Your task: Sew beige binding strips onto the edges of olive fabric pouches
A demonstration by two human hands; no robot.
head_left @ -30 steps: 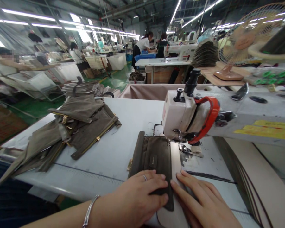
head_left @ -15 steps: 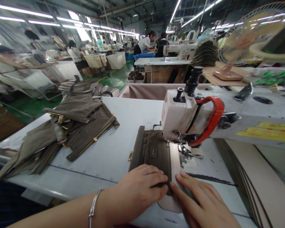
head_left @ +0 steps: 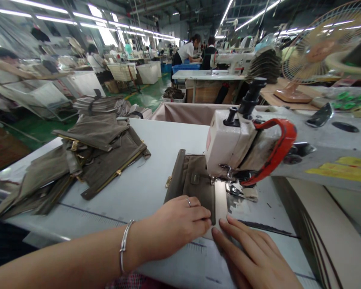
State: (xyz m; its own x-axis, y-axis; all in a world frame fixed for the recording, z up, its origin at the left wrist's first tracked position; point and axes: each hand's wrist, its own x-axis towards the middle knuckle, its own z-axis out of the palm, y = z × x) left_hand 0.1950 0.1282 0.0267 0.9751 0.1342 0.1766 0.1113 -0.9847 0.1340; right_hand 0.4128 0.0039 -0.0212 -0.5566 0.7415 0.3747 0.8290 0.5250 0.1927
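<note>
A dark olive fabric piece with a small label lies under the head of a white sewing machine that has an orange guard. A pale beige strip runs along its right edge toward the needle. My left hand, with a ring and a bracelet, lies flat on the near end of the olive piece, fingers spread. My right hand lies flat beside it on the table, fingertips touching the beige strip's near end. Neither hand grips anything.
A heap of olive fabric pieces with brass zips lies at the left of the white table. A wide beige band runs along the right. A desk fan stands behind the machine. Other people work at distant tables.
The olive piece and beige strip have fed away from me under the machine head. Both hands followed forward, staying flat on the work.
</note>
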